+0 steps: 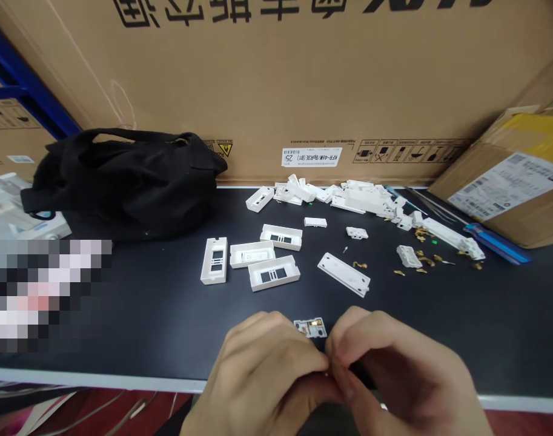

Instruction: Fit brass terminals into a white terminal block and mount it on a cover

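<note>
My left hand (262, 369) and my right hand (398, 363) meet at the table's front edge, fingertips pinched together. Whatever sits between them is tiny and almost wholly covered by the fingers. Just beyond the fingertips lies a small white plastic socket part (311, 327) with brass-coloured metal inside. Farther off, a long white cover plate (344, 274) rests at a slant, and a small brass clip (360, 264) is beside it. Several white rectangular housings with slots, one of them a front housing (274, 274), lie left of the plate.
White plastic pieces (362, 197) are heaped along the back, with brass bits (421, 233) at their right end. A black bag (131, 188) stands at left. A large carton (276, 85) walls the back; a smaller cardboard box (507, 181) and a blue tool (496, 243) are at right.
</note>
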A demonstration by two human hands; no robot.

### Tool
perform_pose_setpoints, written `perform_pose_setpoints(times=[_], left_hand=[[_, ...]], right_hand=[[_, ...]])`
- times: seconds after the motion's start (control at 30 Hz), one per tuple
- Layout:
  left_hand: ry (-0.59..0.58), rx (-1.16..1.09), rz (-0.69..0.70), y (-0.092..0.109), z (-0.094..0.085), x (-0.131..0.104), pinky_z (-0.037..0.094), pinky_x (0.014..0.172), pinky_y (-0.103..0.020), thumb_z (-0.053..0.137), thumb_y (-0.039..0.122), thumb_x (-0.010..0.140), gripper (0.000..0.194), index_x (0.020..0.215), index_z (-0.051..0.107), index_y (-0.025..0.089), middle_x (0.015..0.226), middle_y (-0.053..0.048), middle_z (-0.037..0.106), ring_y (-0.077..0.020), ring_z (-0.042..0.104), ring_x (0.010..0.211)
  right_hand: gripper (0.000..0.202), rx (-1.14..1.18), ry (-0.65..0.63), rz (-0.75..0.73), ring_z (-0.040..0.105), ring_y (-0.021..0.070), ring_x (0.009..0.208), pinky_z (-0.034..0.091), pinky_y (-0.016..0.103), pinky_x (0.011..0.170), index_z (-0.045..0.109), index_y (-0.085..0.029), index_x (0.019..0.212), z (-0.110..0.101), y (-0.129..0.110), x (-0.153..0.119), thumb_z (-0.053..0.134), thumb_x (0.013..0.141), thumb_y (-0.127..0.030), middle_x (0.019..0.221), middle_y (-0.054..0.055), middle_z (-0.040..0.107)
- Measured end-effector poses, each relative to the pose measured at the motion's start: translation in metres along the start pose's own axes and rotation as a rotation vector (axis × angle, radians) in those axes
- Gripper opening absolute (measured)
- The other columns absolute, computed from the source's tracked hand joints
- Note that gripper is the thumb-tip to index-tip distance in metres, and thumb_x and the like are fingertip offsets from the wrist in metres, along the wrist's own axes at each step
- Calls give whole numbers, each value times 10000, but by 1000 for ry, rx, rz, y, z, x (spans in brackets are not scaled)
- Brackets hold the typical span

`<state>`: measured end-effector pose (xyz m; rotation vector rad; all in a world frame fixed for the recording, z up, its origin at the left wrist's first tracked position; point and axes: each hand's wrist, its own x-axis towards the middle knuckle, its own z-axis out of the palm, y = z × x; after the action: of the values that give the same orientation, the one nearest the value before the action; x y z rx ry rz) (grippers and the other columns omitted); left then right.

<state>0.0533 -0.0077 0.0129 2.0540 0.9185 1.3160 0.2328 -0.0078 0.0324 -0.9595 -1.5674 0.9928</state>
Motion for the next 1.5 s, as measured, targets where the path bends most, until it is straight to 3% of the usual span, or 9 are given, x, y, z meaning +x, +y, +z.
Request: perform_pose_setpoints(times=[0.2, 0.5, 0.83, 0.97, 1.03, 1.13, 1.27, 1.37, 1.5], left_hand=[[16, -17, -45, -2, -5, -3, 517, 666, -268, 588, 125, 1042, 161, 926, 683, 184, 785, 9, 701, -112, 621, 697], [20, 19, -108, -2, -8, 0, 503, 596, -248, 604, 86, 1005, 169, 915, 671, 212, 737, 38, 693, -105, 597, 636], [5, -18, -122, -5, -9, -1, 493, 593, -239, 626, 85, 995, 158, 914, 663, 216, 757, 38, 709, -105, 603, 648], [-35, 23, -113, -7, -9, 1, 498, 626, -265, 627, 94, 992, 142, 943, 665, 221, 760, 40, 699, -111, 582, 642], [-31, 67, -129, -8, -8, 2, 526, 681, -294, 615, 132, 1009, 113, 979, 661, 231, 824, 18, 710, -140, 617, 724], [92, 327, -178, -13, -9, -1, 551, 890, -439, 602, 200, 1015, 89, 1039, 662, 260, 1110, -59, 685, -249, 620, 1049], [229, 772, -281, -27, -24, -5, 395, 1088, -718, 668, 309, 971, 193, 1163, 670, 293, 1526, -125, 380, -451, 336, 1428], [137, 871, -370, -37, -41, -3, 316, 1126, -792, 657, 412, 979, 364, 1322, 604, 305, 1632, -143, 201, -506, 200, 1524], [-51, 809, -490, -40, -47, 9, 438, 1083, -743, 590, 511, 1010, 463, 1435, 504, 350, 1676, -130, 200, -479, 381, 1484]], right_hand=[[158, 75, -57, 147, 653, 134, 682, 557, 226, 607, 674, -261, 869, -1, 15, -6, 642, 903, -110, 776, -5, 676], [181, -123, -87, -114, 685, 146, 621, 579, 219, 534, 728, -260, 937, -6, 7, 4, 669, 881, -99, 772, 17, 733], [291, -305, -214, -233, 725, 166, 810, 621, 248, 682, 677, -286, 1157, -19, 10, 3, 657, 930, -106, 947, 33, 736], [249, -313, -265, -269, 698, 144, 751, 592, 230, 632, 683, -239, 1091, -24, 9, 11, 647, 916, -66, 872, 24, 714], [204, -352, -278, -269, 692, 138, 733, 587, 228, 628, 699, -219, 1038, -27, 10, 15, 646, 914, -65, 851, 27, 713], [172, -420, -265, -273, 699, 134, 729, 592, 224, 644, 719, -217, 1005, -32, 14, 19, 649, 915, -88, 856, 29, 729], [130, -501, -231, -282, 714, 140, 731, 592, 227, 663, 730, -223, 958, -41, 22, 24, 652, 926, -124, 849, 29, 747], [112, -522, -237, -220, 730, 157, 754, 597, 248, 698, 742, -229, 930, -46, 28, 28, 654, 937, -159, 868, 34, 766], [132, -518, -255, -43, 733, 170, 735, 588, 258, 673, 767, -244, 863, -49, 30, 40, 665, 944, -269, 860, 28, 784]])
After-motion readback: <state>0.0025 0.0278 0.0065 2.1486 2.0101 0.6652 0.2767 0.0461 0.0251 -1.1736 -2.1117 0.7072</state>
